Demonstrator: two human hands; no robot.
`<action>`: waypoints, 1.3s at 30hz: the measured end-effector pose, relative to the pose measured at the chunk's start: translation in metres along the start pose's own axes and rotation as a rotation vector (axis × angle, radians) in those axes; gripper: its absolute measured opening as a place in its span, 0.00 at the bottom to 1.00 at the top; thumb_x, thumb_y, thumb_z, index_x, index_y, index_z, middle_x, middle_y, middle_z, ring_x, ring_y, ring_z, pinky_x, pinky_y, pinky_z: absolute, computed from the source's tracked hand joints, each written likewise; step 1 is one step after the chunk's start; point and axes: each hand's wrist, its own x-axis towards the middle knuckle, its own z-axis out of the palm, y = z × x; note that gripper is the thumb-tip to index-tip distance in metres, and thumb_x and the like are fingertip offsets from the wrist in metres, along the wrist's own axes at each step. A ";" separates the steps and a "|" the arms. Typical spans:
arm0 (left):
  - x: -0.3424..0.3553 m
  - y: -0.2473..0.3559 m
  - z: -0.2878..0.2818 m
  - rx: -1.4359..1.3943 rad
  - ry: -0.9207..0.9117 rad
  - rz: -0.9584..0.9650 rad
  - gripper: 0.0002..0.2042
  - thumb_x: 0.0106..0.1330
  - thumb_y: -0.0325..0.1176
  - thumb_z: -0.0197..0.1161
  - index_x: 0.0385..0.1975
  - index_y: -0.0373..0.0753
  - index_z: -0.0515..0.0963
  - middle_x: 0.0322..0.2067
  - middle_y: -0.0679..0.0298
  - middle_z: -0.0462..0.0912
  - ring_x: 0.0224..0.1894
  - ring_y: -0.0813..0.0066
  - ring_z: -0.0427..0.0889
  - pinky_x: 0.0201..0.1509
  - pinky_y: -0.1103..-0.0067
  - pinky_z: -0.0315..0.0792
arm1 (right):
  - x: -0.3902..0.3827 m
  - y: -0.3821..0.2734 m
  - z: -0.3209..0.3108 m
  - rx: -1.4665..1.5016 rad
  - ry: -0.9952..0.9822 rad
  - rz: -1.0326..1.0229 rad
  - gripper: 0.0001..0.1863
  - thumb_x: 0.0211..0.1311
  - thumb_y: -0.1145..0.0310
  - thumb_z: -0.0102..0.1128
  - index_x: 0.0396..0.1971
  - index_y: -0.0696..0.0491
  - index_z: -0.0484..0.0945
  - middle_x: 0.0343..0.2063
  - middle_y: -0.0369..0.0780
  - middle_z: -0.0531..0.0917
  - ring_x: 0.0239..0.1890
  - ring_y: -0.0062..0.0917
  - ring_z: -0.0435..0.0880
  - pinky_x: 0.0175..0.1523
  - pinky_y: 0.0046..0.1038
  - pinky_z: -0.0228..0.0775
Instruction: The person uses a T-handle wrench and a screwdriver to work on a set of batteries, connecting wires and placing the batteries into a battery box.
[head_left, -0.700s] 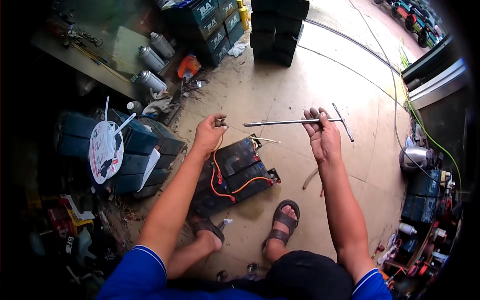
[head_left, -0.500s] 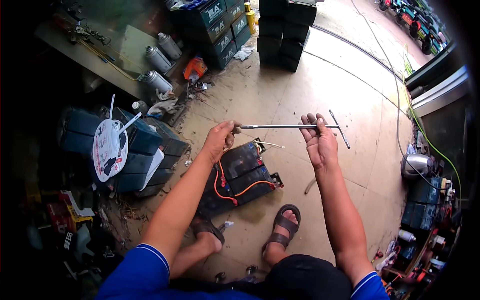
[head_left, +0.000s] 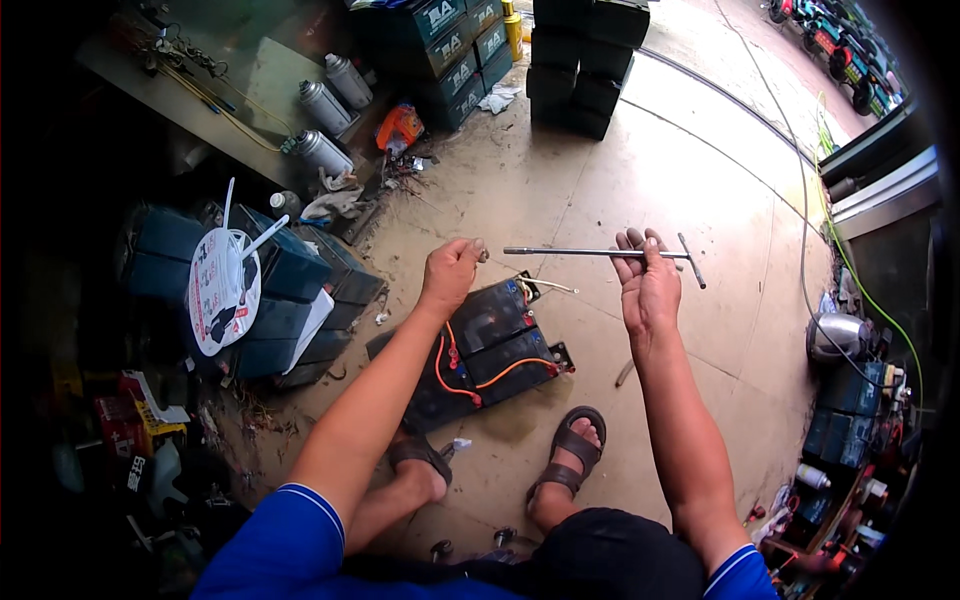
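Your right hand [head_left: 651, 283] is pinching a silver T-shaped metal wrench [head_left: 575, 251], crossbar [head_left: 692, 262] just rightward, tip [head_left: 511, 249] facing your curled left hand [head_left: 452, 272], its hold unclear.

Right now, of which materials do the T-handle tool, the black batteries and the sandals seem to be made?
T-handle tool: likely steel, polished or plated, as its shaft looks silvery and shiny.
Black batteries: probably plastic cases, smooth, boxy and dark.
Sandals: dark brown, rather matte straps; leather or synthetic, I cannot tell.

Upper-right daylight glares on the floor [head_left: 690, 190], while the dark left edge seems blurred.
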 end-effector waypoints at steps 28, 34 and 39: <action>0.094 -0.166 -0.104 1.012 0.397 -0.476 0.08 0.59 0.23 0.63 0.34 0.35 0.88 0.40 0.46 0.87 0.45 0.45 0.88 0.50 0.61 0.82 | 0.038 -0.077 -0.397 0.108 0.708 0.017 0.21 0.84 0.68 0.43 0.64 0.69 0.67 0.63 0.54 0.76 0.66 0.47 0.78 0.73 0.50 0.74; 0.074 -0.137 -0.107 0.913 0.225 -0.352 0.07 0.60 0.20 0.64 0.35 0.30 0.88 0.35 0.43 0.88 0.38 0.49 0.90 0.41 0.62 0.84 | 0.049 -0.057 -0.407 0.007 0.747 0.154 0.12 0.81 0.72 0.46 0.48 0.67 0.74 0.46 0.51 0.84 0.50 0.43 0.89 0.58 0.43 0.89; 0.013 -0.015 -0.097 0.045 -0.021 -0.426 0.08 0.62 0.20 0.70 0.40 0.29 0.86 0.30 0.57 0.88 0.30 0.69 0.90 0.35 0.74 0.83 | 0.041 -0.058 -0.362 -0.256 0.682 0.262 0.11 0.76 0.70 0.55 0.46 0.64 0.75 0.43 0.48 0.84 0.41 0.37 0.88 0.51 0.34 0.91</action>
